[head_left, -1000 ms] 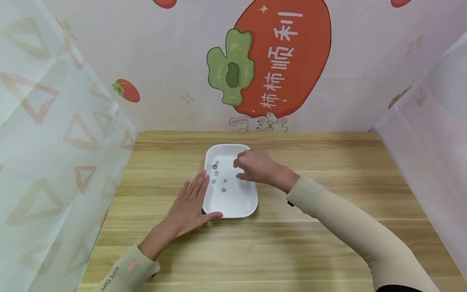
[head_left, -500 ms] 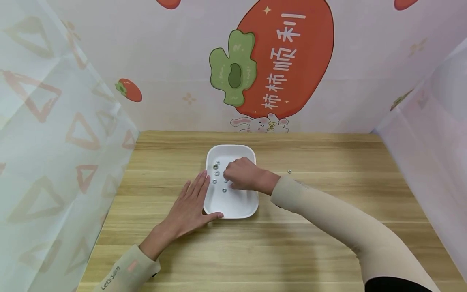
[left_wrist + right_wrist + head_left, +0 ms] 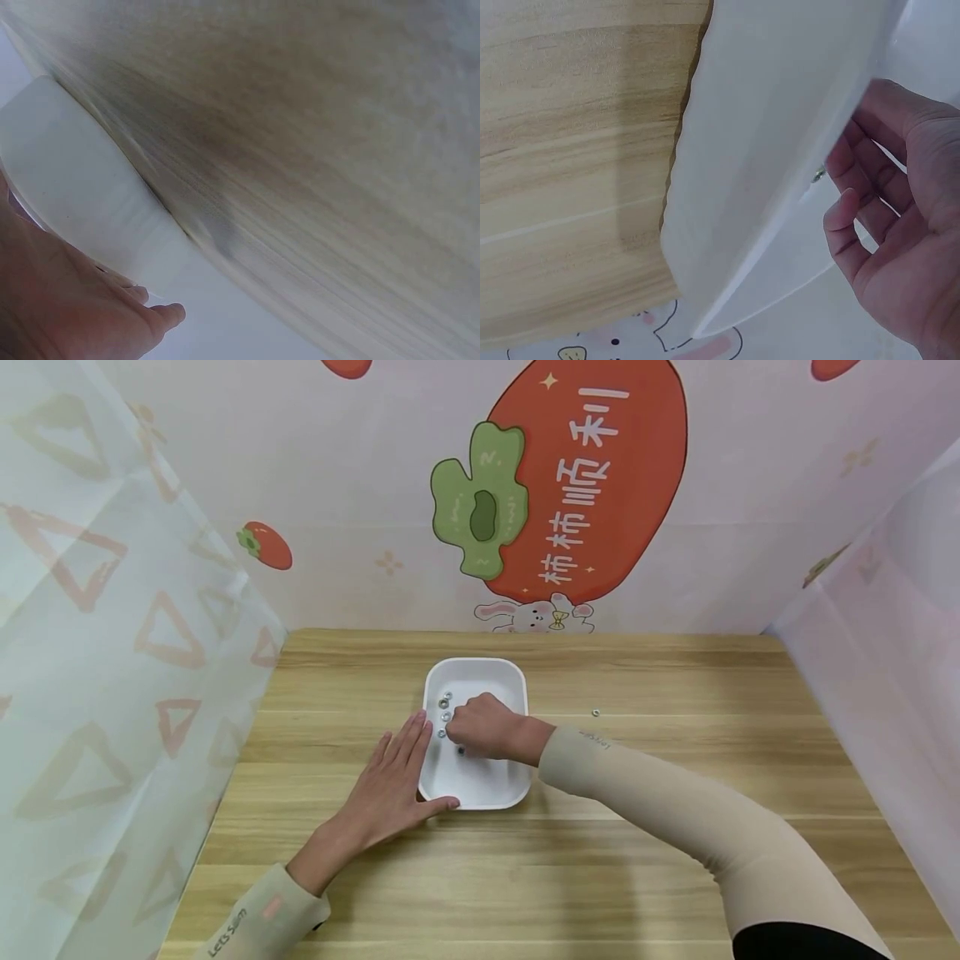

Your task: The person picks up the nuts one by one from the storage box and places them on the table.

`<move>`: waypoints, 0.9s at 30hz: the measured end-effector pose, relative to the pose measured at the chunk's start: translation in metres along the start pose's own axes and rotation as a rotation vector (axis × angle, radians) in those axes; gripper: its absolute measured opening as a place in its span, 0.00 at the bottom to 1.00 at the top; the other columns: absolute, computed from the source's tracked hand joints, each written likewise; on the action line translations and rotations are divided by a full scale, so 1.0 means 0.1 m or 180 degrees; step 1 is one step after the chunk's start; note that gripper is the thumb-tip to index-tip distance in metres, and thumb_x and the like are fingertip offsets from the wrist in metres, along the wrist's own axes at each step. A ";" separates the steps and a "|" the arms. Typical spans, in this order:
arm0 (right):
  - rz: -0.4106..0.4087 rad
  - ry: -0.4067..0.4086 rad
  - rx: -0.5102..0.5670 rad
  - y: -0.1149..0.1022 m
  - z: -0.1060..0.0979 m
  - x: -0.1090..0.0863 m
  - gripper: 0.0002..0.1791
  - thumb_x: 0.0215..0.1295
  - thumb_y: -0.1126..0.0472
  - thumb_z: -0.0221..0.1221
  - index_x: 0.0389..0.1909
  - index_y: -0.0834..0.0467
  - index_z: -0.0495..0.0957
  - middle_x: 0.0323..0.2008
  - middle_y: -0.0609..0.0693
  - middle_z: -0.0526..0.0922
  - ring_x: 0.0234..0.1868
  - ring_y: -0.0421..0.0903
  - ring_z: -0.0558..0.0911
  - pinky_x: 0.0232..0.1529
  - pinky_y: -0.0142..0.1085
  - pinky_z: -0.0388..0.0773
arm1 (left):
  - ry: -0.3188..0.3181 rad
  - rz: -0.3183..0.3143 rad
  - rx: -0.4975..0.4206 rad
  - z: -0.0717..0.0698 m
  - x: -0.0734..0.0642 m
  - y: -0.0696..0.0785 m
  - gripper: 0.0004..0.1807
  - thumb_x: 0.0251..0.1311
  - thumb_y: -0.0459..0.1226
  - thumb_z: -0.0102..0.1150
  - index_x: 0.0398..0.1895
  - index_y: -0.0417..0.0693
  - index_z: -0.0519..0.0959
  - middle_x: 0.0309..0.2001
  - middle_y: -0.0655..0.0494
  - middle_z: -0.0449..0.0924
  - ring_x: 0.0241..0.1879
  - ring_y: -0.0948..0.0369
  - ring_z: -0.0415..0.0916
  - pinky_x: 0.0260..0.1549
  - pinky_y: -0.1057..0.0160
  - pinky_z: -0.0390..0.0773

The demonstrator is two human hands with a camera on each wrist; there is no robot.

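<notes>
A white tray (image 3: 480,787) holds several small metal nuts (image 3: 444,703), mostly along its left side. My left hand (image 3: 388,783) lies with straight fingers along the tray's left rim, its thumb over the near-left corner. In the left wrist view the hand (image 3: 82,307) is beside the tray's outer wall (image 3: 90,180). My right hand (image 3: 487,727) is over the middle of the tray, fingers bent down close to the nuts. In the right wrist view the tray's wall (image 3: 757,135) hides some of its fingertips, so I cannot tell whether they pinch a nut.
One nut (image 3: 596,712) lies on the wooden table (image 3: 675,793) to the right of the tray. Behind the table stands a white backdrop (image 3: 345,468) printed with persimmons, with patterned sheets on both sides.
My right hand has moved left, from the tray's right rim to above its middle, covering a nut. The nut on the table, out of sight a second ago, shows now. My left hand stays put.
</notes>
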State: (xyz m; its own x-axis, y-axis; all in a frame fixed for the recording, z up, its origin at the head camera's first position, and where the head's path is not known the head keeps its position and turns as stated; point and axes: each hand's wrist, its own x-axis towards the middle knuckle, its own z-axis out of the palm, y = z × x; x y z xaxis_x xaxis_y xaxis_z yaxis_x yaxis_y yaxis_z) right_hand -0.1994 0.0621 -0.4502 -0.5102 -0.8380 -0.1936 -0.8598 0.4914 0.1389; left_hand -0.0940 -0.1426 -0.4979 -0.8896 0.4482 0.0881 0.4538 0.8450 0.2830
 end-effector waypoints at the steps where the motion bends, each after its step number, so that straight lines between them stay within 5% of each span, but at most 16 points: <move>1: 0.0011 -0.0005 -0.0005 -0.01 0.00 0.00 0.04 0.69 0.59 0.68 0.34 0.49 0.88 0.34 0.44 0.89 0.28 0.41 0.80 0.29 0.37 0.82 | -0.0012 -0.0006 -0.0006 0.00 0.00 0.00 0.67 0.61 0.76 0.55 0.86 0.38 0.45 0.87 0.47 0.37 0.86 0.52 0.38 0.81 0.39 0.48; 27: 0.0000 0.0078 0.0036 -0.07 0.12 0.00 0.08 0.72 0.59 0.64 0.33 0.50 0.89 0.30 0.46 0.89 0.24 0.42 0.78 0.24 0.37 0.80 | -0.0130 -0.0062 0.0017 -0.01 0.02 0.01 0.67 0.61 0.74 0.57 0.87 0.40 0.43 0.88 0.48 0.34 0.86 0.53 0.34 0.82 0.40 0.45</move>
State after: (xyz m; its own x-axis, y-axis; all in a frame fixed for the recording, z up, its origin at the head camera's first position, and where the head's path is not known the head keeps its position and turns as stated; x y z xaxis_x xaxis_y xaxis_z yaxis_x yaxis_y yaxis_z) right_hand -0.1941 0.0614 -0.4630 -0.5096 -0.8434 -0.1699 -0.8600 0.4939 0.1281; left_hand -0.0952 -0.1408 -0.4966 -0.8955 0.4430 0.0437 0.4367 0.8552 0.2792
